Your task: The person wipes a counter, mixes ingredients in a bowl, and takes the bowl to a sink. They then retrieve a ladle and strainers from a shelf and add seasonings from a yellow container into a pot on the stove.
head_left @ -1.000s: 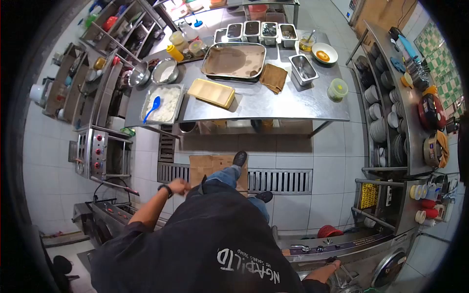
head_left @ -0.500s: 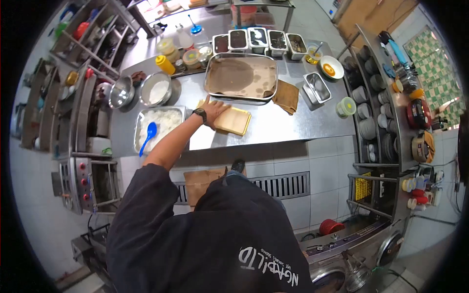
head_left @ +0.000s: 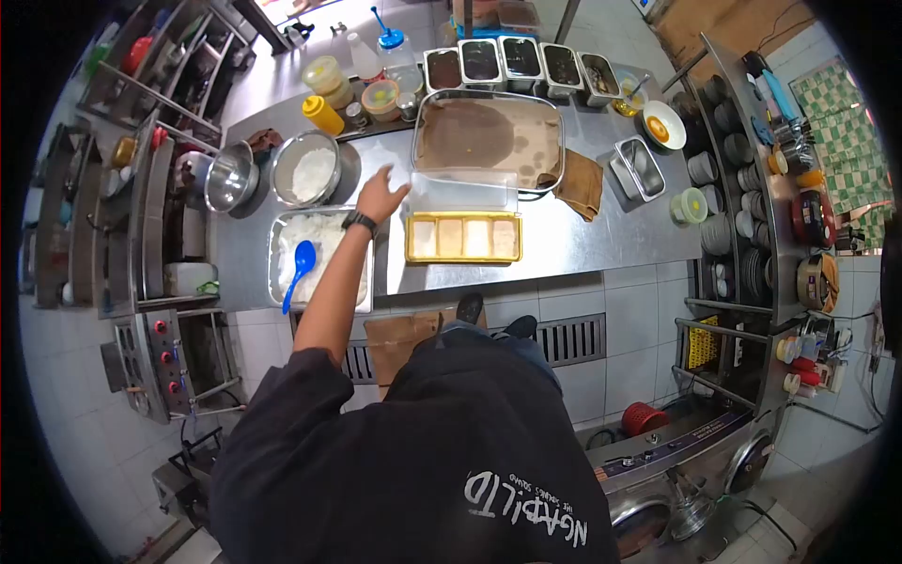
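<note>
My left hand [head_left: 381, 197], with a dark watch on the wrist, hovers over the steel table with its fingers apart and nothing in them. Just right of it is a yellow spice box [head_left: 464, 258] with several compartments of pale powder. Its clear lid [head_left: 463, 194] stands open at the back edge. To the hand's left are a steel bowl of white powder [head_left: 312, 176] and a tray of white flaky food [head_left: 326, 228] with a blue spoon [head_left: 301, 273] in it. My right hand is out of view.
A large paper-lined tray [head_left: 489, 132] sits behind the box, with a brown cloth [head_left: 580, 185] at its right. Steel containers [head_left: 521, 58] line the back. A yellow squeeze bottle [head_left: 322, 115] and an empty steel pan [head_left: 637, 169] flank them.
The yellow box was closed under my left hand and now lies open, lid swung back. My hand has let go and moved left, away from it. The view has shifted slightly.
</note>
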A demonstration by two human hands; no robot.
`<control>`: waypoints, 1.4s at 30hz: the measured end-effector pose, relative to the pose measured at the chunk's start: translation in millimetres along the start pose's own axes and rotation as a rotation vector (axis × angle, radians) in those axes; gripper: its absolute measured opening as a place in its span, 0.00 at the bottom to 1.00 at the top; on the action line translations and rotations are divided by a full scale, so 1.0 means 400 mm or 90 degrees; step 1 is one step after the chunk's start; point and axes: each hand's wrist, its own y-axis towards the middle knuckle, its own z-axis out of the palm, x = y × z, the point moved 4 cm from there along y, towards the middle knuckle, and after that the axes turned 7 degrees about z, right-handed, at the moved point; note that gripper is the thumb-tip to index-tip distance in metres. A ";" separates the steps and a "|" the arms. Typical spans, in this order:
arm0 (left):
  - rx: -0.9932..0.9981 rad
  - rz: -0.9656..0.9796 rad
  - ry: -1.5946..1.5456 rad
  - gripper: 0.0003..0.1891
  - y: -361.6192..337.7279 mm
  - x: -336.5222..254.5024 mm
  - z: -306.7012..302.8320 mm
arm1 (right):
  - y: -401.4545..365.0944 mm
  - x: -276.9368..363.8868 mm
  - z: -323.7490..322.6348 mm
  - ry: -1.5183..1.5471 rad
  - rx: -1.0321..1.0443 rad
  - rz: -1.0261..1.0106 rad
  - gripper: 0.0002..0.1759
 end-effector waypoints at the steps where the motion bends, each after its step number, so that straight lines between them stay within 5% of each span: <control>1: 0.030 -0.070 0.006 0.36 -0.026 0.050 0.033 | 0.018 -0.014 -0.004 0.003 -0.002 -0.012 0.37; 3: 0.157 -0.056 0.073 0.34 -0.075 0.106 0.104 | 0.084 -0.065 -0.019 0.028 -0.004 -0.074 0.38; 5: 0.316 -0.230 -0.159 0.28 -0.133 0.080 0.136 | 0.152 -0.118 -0.036 0.048 -0.008 -0.141 0.38; 7: 0.190 -0.253 -0.304 0.21 -0.170 0.130 0.185 | -0.020 -0.013 -0.041 -0.100 -0.002 -0.036 0.36; 9: 0.257 -0.132 -0.157 0.16 -0.165 0.147 0.188 | -0.131 0.045 -0.036 -0.166 0.006 0.016 0.35; 11: 0.248 -0.108 -0.251 0.11 -0.195 0.131 0.182 | -0.116 0.006 -0.053 0.099 -0.085 0.129 0.29; 13: 0.236 -0.238 -0.527 0.07 -0.242 0.120 0.198 | -0.105 -0.024 -0.065 0.150 -0.087 0.129 0.29; 21: 0.147 -0.256 -0.442 0.04 -0.385 0.013 0.168 | -0.034 -0.177 -0.148 0.288 -0.097 0.138 0.28; 27: 0.199 -0.314 -0.490 0.06 -0.405 -0.325 0.201 | 0.083 -0.309 -0.242 0.364 -0.103 0.165 0.28; 33: 0.283 -0.353 -0.628 0.09 -0.366 -0.768 0.471 | 0.214 -0.370 -0.418 0.333 -0.138 0.147 0.28; 38: 0.377 -0.319 -0.682 0.12 -0.331 -1.087 0.642 | 0.291 -0.301 -0.625 0.206 -0.300 0.005 0.28; 42: 0.390 -0.306 -0.708 0.11 -0.307 -1.248 0.740 | 0.326 -0.094 -0.854 0.200 -0.504 -0.222 0.28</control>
